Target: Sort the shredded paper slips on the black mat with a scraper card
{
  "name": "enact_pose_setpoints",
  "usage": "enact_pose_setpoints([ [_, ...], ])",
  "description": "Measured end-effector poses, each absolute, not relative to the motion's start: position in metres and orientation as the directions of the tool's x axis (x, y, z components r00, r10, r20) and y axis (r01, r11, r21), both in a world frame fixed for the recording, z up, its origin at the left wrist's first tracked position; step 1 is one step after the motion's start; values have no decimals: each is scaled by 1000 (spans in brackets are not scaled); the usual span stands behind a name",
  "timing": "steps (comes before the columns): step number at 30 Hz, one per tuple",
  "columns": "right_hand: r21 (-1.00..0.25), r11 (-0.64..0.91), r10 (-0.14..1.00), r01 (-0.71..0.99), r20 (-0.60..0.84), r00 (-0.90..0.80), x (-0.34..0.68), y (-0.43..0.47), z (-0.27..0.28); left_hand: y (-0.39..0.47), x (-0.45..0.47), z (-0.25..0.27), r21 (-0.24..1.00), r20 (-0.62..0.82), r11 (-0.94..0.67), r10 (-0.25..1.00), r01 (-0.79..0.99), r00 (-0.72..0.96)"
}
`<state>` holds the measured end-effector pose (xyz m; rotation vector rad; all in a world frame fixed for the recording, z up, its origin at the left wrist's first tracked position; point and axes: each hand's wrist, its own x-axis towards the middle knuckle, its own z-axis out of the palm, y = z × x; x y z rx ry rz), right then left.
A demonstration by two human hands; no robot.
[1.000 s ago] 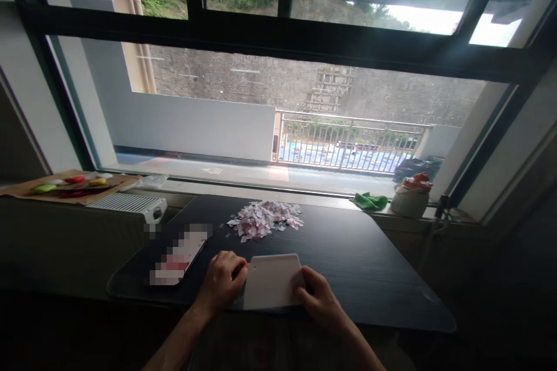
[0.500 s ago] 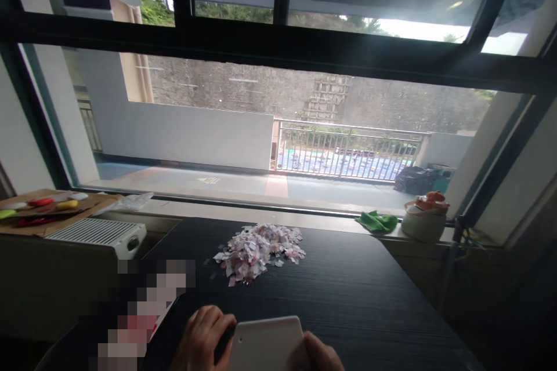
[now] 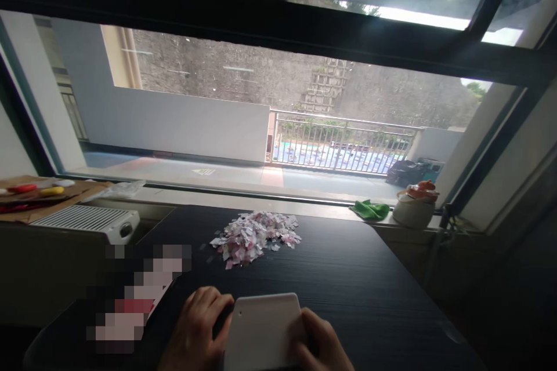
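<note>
You are facing a dark table (image 3: pixel 369 290) below a wide window (image 3: pixel 287 145). Toward the table's near edge, about midway between its sides, you are holding a flat white object (image 3: pixel 263 324) with rounded corners and a small dark spot by its upper left corner. Your right hand (image 3: pixel 324 339) is clamping its right side, thumb across the face. Your left hand (image 3: pixel 198 324) is curling at its left side, index finger and thumb meeting that edge; whether it is gripping or only steadying, you cannot tell.

The object is looking light, stiff and smooth, perhaps a little slippery, so its two opposite sides are offering the surest hold. Near the table's far edge, left of the middle, a heap of pale and pinkish scraps (image 3: pixel 256 237) is lying loose; they are seeming thin, feather-light and easily scattered.

The view's bottom is cutting off the object's lower end, both wrists and most of the near edge. Whether the object is touching the table is staying unclear. Along the table's left edge, coarse pixel blocks are masking a long pale and red item (image 3: pixel 141 301).
</note>
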<state>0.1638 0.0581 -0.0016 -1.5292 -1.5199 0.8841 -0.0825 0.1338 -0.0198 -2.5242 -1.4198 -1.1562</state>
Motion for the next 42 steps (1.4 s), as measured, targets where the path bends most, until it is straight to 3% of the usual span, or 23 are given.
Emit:
enact_pose_setpoints([
  [8,-907,210,977,365,207,-49,163,65,5,129,-79,-1,413,454,-495,840,764,299],
  [31,-895,266,961,358,275,-28,156,75,13,137,-74,20,402,279,-330,933,854,229],
  [36,-955,254,965,155,240,-102,164,83,10,136,-75,22,415,278,-331,933,848,228],
  [39,-958,274,955,88,281,93,177,100,12,136,-74,17,432,318,-346,923,833,219],
  [42,-956,225,919,186,272,285,188,123,17,135,-73,11,425,380,-376,900,823,215],
])
